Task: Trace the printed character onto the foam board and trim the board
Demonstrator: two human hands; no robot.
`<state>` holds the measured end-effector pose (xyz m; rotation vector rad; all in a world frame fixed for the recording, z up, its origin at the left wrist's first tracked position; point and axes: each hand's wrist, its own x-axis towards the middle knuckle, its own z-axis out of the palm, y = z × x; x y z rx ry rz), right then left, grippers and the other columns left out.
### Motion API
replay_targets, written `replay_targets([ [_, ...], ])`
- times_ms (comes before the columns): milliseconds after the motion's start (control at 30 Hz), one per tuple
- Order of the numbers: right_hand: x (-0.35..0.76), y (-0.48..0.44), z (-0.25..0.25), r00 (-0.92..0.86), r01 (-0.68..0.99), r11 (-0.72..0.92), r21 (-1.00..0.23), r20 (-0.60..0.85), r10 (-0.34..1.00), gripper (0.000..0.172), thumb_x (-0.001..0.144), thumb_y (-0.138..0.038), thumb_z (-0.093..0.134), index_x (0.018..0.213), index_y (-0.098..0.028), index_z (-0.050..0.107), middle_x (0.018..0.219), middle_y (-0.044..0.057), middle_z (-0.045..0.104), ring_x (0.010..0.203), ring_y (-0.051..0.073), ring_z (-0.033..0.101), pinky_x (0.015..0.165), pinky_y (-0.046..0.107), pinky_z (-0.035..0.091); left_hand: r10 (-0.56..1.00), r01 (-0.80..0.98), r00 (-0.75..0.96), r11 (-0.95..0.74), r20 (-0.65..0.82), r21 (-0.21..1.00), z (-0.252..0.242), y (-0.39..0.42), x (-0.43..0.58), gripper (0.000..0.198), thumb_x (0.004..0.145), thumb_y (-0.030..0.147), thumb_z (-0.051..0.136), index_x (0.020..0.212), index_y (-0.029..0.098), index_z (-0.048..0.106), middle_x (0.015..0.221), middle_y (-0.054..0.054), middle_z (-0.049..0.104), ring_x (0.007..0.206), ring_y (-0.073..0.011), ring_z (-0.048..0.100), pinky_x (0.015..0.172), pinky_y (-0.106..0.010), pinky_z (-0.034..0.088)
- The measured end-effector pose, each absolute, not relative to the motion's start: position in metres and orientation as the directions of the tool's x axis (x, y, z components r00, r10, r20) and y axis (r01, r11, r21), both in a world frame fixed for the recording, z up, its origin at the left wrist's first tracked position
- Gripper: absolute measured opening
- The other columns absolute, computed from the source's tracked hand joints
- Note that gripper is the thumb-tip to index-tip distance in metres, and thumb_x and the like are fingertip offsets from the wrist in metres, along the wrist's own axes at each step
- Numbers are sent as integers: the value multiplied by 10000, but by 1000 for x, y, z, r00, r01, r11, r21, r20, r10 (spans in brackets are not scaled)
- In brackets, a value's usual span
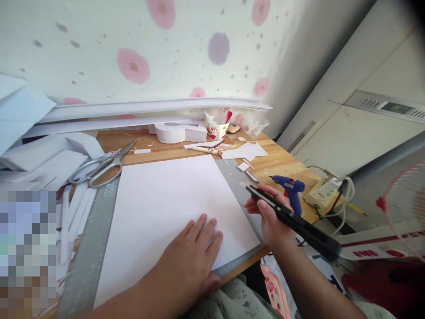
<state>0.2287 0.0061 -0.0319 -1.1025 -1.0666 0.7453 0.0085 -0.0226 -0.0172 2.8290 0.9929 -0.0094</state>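
Observation:
A large white sheet lies on a grey cutting mat on the wooden desk. My left hand rests flat on the sheet's near edge, fingers stretched out. My right hand is closed round a long black utility knife, held over the mat's right edge, its tip pointing up and left towards the sheet's right side.
Scissors lie at the mat's far left corner. A blue glue gun and a power strip sit at the right edge of the desk. White foam scraps, a paper cup and stacked boards crowd the back and left. A fan stands right.

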Motion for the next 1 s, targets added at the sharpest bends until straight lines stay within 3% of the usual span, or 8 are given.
replay_targets([
  [100, 223, 17, -25, 322, 52, 227, -972, 232, 918, 391, 713, -341, 713, 1058, -211, 581, 763, 39, 691, 645, 188, 668, 563, 309, 541, 638, 633, 770, -763, -6, 133, -24, -25, 9, 592, 824, 392, 574, 1346, 150, 439, 1447, -203, 372, 1328, -398, 318, 1030, -561, 338],
  [300, 212, 46, -20, 272, 76, 270, -960, 281, 921, 397, 714, -321, 702, 1085, -244, 584, 844, 10, 652, 615, 140, 635, 591, 305, 551, 632, 623, 772, -773, 64, 121, -32, -27, 8, 548, 897, 471, 421, 1327, 133, 460, 1424, -213, 400, 1310, -412, 338, 1022, -553, 344],
  [467, 206, 57, -20, 156, 51, 143, -988, 149, 976, 504, 748, -400, 664, 1196, -240, 497, 850, 24, 665, 624, 158, 655, 539, 284, 534, 615, 605, 782, -788, 104, 114, -40, -25, 6, 568, 908, 501, 377, 1330, 127, 450, 1421, -228, 396, 1310, -415, 337, 1016, -556, 344],
  [600, 208, 63, -27, 104, 41, 73, -996, 77, 992, 471, 683, -411, 722, 1082, -229, 551, 833, 26, 671, 656, 183, 671, 531, 284, 526, 610, 597, 787, -791, 95, 135, -41, -24, 7, 578, 909, 510, 360, 1326, 120, 451, 1417, -238, 396, 1298, -436, 342, 995, -572, 368],
  [800, 213, 76, -44, 329, 21, 190, -982, 186, 926, 289, 662, -421, 726, 816, -247, 554, 570, -60, 563, 388, 119, 502, 477, 320, 507, 606, 592, 793, -790, 61, 160, -35, -23, 8, 570, 904, 489, 388, 1318, 104, 464, 1415, -251, 387, 1291, -454, 337, 983, -592, 387],
  [1000, 210, 74, -43, 302, 152, 229, -962, 265, 916, 272, 695, -360, 683, 896, -260, 531, 630, -44, 573, 456, 133, 515, 474, 293, 463, 593, 580, 802, -801, 68, 147, -36, -22, 7, 570, 904, 487, 390, 1304, 92, 478, 1400, -262, 398, 1279, -461, 348, 968, -593, 407],
])
